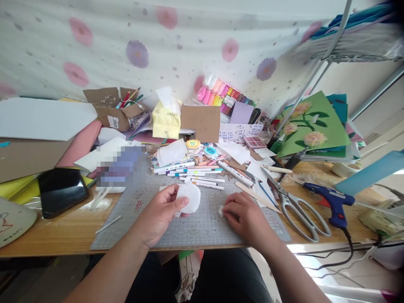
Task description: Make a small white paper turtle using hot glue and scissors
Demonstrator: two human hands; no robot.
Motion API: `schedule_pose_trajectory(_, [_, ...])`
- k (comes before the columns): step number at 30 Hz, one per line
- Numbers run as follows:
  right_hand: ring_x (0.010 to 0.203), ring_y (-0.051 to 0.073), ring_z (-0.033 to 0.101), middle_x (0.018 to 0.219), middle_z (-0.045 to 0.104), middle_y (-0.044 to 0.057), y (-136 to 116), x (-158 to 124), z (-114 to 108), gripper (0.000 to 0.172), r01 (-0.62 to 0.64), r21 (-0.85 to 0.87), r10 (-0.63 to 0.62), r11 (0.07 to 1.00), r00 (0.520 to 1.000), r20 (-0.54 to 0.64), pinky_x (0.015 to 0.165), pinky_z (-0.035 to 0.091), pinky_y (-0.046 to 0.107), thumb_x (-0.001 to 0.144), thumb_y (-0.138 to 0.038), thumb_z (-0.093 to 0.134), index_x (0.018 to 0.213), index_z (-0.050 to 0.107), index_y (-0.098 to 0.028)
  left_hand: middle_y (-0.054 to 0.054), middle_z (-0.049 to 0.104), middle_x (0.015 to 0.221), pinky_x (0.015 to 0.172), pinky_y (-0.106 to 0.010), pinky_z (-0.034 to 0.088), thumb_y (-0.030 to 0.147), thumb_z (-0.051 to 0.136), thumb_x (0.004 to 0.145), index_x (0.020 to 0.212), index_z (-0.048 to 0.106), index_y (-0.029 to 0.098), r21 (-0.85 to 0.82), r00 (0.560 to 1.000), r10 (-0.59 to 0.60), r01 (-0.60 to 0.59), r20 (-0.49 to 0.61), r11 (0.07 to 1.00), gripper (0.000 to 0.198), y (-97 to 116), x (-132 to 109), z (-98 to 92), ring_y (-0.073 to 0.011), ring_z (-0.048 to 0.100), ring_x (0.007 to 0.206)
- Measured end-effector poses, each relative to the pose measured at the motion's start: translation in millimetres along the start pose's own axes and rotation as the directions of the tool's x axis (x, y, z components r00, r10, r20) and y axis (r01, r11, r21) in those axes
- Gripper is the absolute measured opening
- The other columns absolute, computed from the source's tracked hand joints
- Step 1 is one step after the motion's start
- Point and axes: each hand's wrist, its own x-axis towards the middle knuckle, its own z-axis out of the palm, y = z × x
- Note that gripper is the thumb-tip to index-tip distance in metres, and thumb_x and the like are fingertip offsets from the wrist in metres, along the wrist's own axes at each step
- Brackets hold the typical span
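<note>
Between the thumb and fingers of my left hand (pixel 166 210) is a white, textured, roughly round piece (pixel 192 198), held above the grey cutting mat (pixel 195 233). My right hand (pixel 243 214) is near the mat to the right, its fingers curled and pressed together at a small white scrap (pixel 221 211). Just beyond both hands lie several white markers (pixel 205 182). Farther back on the pile are a yellow round piece (pixel 192 144) and a blue one (pixel 210 152) with small drawn designs.
Large scissors (pixel 303 212) and a blue glue gun (pixel 334 202) with its cable lie on the right. A black glossy object (pixel 63 192) sits at the left. Behind are a cardboard box (pixel 110 113), a yellow tissue pack (pixel 166 120) and a green flower card (pixel 311 126).
</note>
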Motion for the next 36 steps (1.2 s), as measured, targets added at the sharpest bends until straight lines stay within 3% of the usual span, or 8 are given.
schedule_pose_trajectory(5, [0.081, 0.022, 0.058, 0.084, 0.064, 0.005, -2, -1, 0, 0.010, -0.176, 0.288, 0.202, 0.941, 0.977, -0.062, 0.075, 0.046, 0.035, 0.086, -0.020, 0.054, 0.079, 0.062, -0.021, -0.003, 0.067, 0.088, 0.065, -0.027, 0.051, 0.025, 0.069, 0.078, 0.092, 0.066, 0.018, -0.174, 1.000, -0.027, 0.025, -0.013, 0.984, 0.016, -1, -3, 5.2, -0.0149, 0.061, 0.077])
schedule_pose_trajectory(8, [0.073, 0.020, 0.061, 0.074, 0.064, 0.003, -11, -1, 0, 0.015, -0.339, 0.609, 0.412, 0.717, 0.911, 0.021, 0.069, 0.046, 0.032, 0.087, -0.033, 0.056, 0.078, 0.058, -0.021, -0.004, 0.069, 0.087, 0.064, -0.028, 0.053, 0.021, 0.071, 0.076, 0.091, 0.068, 0.018, -0.333, 0.996, -0.080, 0.065, -0.032, 0.941, 0.015, -3, -7, 11.0, -0.0155, 0.063, 0.075])
schedule_pose_trajectory(11, [0.069, 0.017, 0.059, 0.068, 0.063, 0.001, -26, -1, 2, 0.019, -0.280, 0.832, 0.458, 0.479, 0.888, 0.035, 0.067, 0.045, 0.029, 0.083, -0.037, 0.064, 0.078, 0.059, -0.020, -0.004, 0.070, 0.087, 0.066, -0.028, 0.054, 0.019, 0.071, 0.076, 0.086, 0.069, 0.019, -0.475, 0.992, -0.123, 0.098, -0.022, 0.874, 0.011, -6, -12, 20.0, -0.0161, 0.065, 0.076])
schedule_pose_trajectory(15, [0.066, 0.013, 0.053, 0.070, 0.060, -0.002, -52, 1, 11, 0.011, -0.124, 0.927, 0.452, 0.353, 0.891, -0.052, 0.063, 0.041, 0.025, 0.077, -0.026, 0.073, 0.077, 0.064, -0.021, -0.001, 0.070, 0.079, 0.063, -0.026, 0.053, 0.018, 0.067, 0.080, 0.083, 0.067, 0.018, -0.562, 0.989, -0.149, 0.109, -0.024, 0.820, 0.003, -6, -20, 32.0, -0.0142, 0.066, 0.068])
schedule_pose_trajectory(19, [0.062, 0.012, 0.052, 0.067, 0.059, -0.003, -72, 4, 19, 0.012, -0.119, 0.965, 0.456, 0.236, 0.890, -0.002, 0.060, 0.041, 0.024, 0.072, -0.023, 0.076, 0.075, 0.064, -0.020, -0.002, 0.069, 0.074, 0.060, -0.027, 0.054, 0.021, 0.061, 0.084, 0.085, 0.066, 0.017, -0.627, 0.983, -0.181, 0.114, -0.044, 0.771, 0.006, -2, -28, 36.0, -0.0143, 0.066, 0.062])
schedule_pose_trajectory(22, [0.059, 0.012, 0.052, 0.063, 0.058, -0.004, -77, 5, 21, 0.014, -0.146, 0.952, 0.493, 0.270, 0.870, -0.007, 0.057, 0.040, 0.024, 0.070, -0.025, 0.076, 0.074, 0.064, -0.020, -0.007, 0.072, 0.080, 0.053, -0.026, 0.053, 0.026, 0.054, 0.088, 0.088, 0.066, 0.014, -0.641, 0.975, -0.222, 0.173, 0.003, 0.748, 0.017, 0, -34, 34.9, -0.0164, 0.067, 0.058])
schedule_pose_trajectory(25, [0.062, 0.014, 0.053, 0.067, 0.059, -0.002, -78, 2, 20, 0.012, -0.153, 0.902, 0.486, 0.405, 0.871, -0.070, 0.058, 0.043, 0.025, 0.071, -0.026, 0.074, 0.077, 0.065, -0.021, -0.010, 0.073, 0.088, 0.051, -0.026, 0.053, 0.027, 0.050, 0.090, 0.091, 0.067, 0.012, -0.631, 0.974, -0.224, 0.198, 0.039, 0.751, 0.023, -1, -39, 35.6, -0.0182, 0.069, 0.058])
schedule_pose_trajectory(36, [0.079, 0.019, 0.066, 0.088, 0.071, 0.004, -65, -17, 4, 0.019, -0.018, 0.447, 0.178, 0.894, 0.931, -0.319, 0.072, 0.054, 0.030, 0.080, -0.018, 0.061, 0.099, 0.064, -0.023, -0.014, 0.073, 0.081, 0.068, -0.030, 0.060, 0.017, 0.053, 0.087, 0.090, 0.066, 0.010, -0.628, 0.968, -0.233, 0.125, -0.092, 0.768, 0.015, -4, -44, 45.9, -0.0205, 0.072, 0.072])
